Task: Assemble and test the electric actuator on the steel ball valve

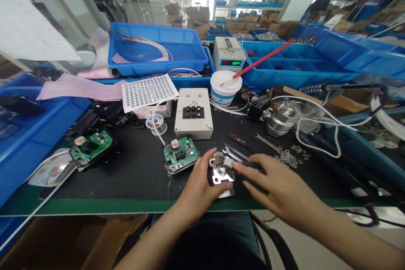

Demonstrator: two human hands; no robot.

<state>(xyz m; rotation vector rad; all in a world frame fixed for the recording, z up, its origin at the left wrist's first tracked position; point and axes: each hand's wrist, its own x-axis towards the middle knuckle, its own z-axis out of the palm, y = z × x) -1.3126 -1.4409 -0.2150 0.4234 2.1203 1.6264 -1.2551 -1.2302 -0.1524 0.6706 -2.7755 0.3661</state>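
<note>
My left hand (198,185) is closed around a shiny metal bracket (217,176) with cut-out corners and a raised middle, held above the front of the bench. My right hand (280,181) grips a dark-handled tool (255,166) with a touch of red, its end blurred at the bracket's upper right side. The kind of tool cannot be made out. Left of the bracket, close to my left fingers, lies a green circuit board (182,154) in a black housing. Just beyond my hands are an open-end wrench (227,151) and tweezers (242,141).
A second circuit board (91,147) lies at left. Behind stand a switch box (193,124), a solder spool (157,125) and a white tub (225,93). Loose washers (289,158), metal cylinders (278,123) and a white cable (337,145) are at right. Blue bins (158,65) line the back.
</note>
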